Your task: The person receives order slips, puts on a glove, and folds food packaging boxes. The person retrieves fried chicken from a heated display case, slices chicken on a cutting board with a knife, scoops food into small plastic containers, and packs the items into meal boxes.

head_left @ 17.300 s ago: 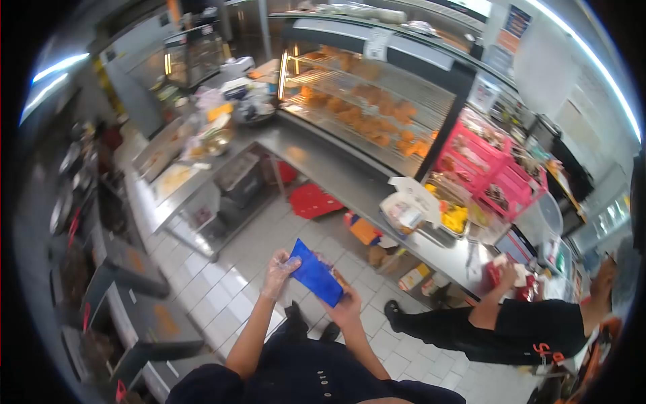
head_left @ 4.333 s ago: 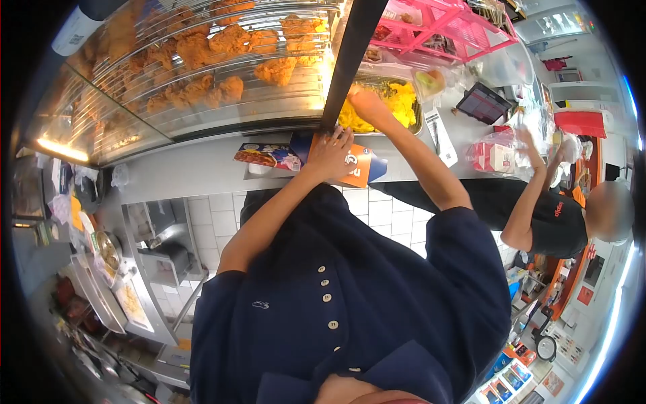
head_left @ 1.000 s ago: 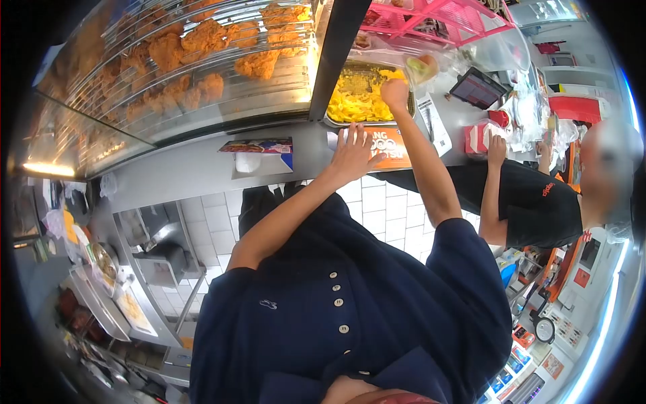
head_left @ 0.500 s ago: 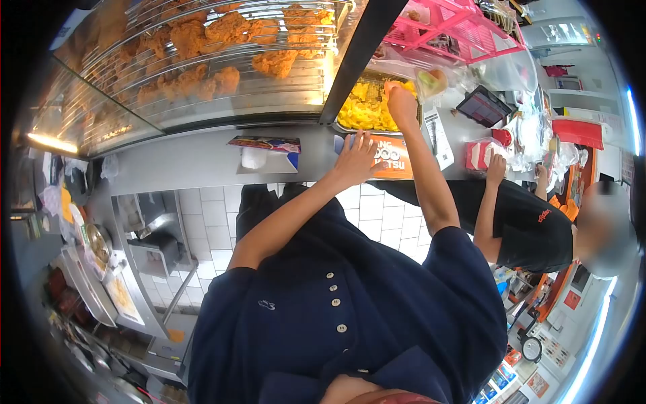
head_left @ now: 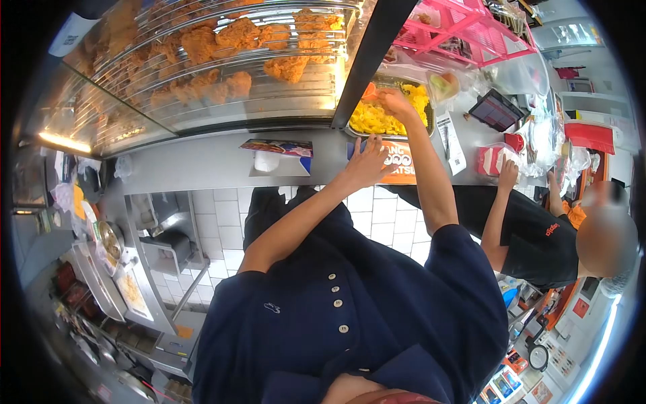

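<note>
My left hand lies with its fingers spread on an orange printed box at the counter's edge. Over a metal tray of yellow food, my right hand is closed on a small orange item, whose shape is mostly hidden. The tray stands just behind the box, beside the dark post of the glass display case. Left of my left hand, a second printed box rests on the counter with a white rounded thing in front of it.
The display case with fried pieces fills the upper left. Pink baskets, a tablet and a paper slip are at the right. Further right, a co-worker handles a red and white box.
My right hand has moved left over the tray, and the orange item shows at its fingers more clearly. My left hand stays on the orange box. The view has shifted slightly.
</note>
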Demonstrator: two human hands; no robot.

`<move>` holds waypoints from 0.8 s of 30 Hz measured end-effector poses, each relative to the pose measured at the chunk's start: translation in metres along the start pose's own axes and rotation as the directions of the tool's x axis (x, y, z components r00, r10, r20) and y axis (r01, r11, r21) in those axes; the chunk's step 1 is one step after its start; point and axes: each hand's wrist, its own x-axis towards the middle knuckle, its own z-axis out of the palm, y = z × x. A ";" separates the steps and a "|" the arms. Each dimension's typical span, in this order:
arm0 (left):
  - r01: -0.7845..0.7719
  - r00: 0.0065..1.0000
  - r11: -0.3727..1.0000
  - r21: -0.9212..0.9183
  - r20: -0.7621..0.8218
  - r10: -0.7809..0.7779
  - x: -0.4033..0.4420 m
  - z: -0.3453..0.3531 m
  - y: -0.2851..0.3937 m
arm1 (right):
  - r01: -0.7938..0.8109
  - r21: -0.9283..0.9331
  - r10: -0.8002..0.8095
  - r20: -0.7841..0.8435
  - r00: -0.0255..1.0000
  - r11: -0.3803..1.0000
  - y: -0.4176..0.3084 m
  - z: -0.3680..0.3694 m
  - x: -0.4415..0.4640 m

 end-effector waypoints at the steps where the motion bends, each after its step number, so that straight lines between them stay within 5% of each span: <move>1: 0.000 1.000 1.000 0.001 0.000 0.000 0.000 0.000 -0.001 | -0.074 0.096 0.067 0.070 0.995 0.993 0.002 -0.008 -0.007; 5: -0.019 0.999 1.000 -0.023 -0.031 0.018 0.000 -0.005 -0.002 | -0.028 0.270 -0.005 0.122 0.993 0.962 0.045 -0.037 0.004; 6: -0.023 0.999 0.999 -0.042 -0.037 0.021 -0.001 -0.005 -0.002 | 0.313 -0.135 -0.327 -0.104 0.939 0.940 0.046 -0.036 0.000; 7: -0.022 0.999 0.999 -0.042 -0.037 0.021 -0.001 -0.005 -0.003 | 0.481 -0.562 -0.662 -0.167 0.731 0.673 0.045 -0.034 -0.003; 8: -0.030 0.997 0.999 -0.031 -0.073 0.027 -0.002 -0.004 -0.003 | 0.479 -0.562 -0.660 -0.169 0.732 0.675 0.043 -0.035 -0.004; 10: -0.048 0.994 0.999 -0.023 -0.096 0.045 -0.004 0.003 -0.002 | 0.143 -0.929 -0.620 -0.108 0.777 0.341 0.015 -0.016 -0.025; 11: -0.050 0.993 0.999 0.007 -0.105 0.050 -0.003 0.007 -0.003 | 0.041 -0.943 -0.551 -0.157 0.819 0.331 0.012 -0.002 -0.019; 14: -0.047 0.994 0.999 0.011 -0.098 0.047 -0.003 0.002 -0.003 | 0.265 -0.880 -0.631 -0.050 0.774 0.394 0.009 0.027 -0.011; 18: -0.021 0.999 1.000 0.003 -0.034 0.021 -0.003 -0.005 -0.002 | 0.339 -0.794 -0.666 -0.107 0.738 0.504 0.009 0.044 0.018; 20: -0.022 0.999 1.000 0.011 -0.030 0.022 -0.005 -0.005 -0.003 | 0.310 -0.308 -0.354 -0.097 0.930 0.900 -0.001 0.037 0.005; 21: -0.018 1.000 1.000 -0.017 -0.019 0.018 -0.005 -0.006 -0.004 | 0.171 -0.274 -0.190 -0.044 0.981 0.946 0.000 0.027 0.006; 22: -0.017 1.000 0.999 -0.046 -0.008 0.017 -0.004 -0.006 -0.004 | 0.171 -0.276 -0.191 -0.044 0.981 0.946 -0.002 0.016 0.000; 24: -0.017 1.000 0.998 -0.058 -0.015 0.016 -0.004 -0.003 -0.005 | -0.056 0.073 0.045 0.153 0.987 0.996 -0.005 -0.004 -0.017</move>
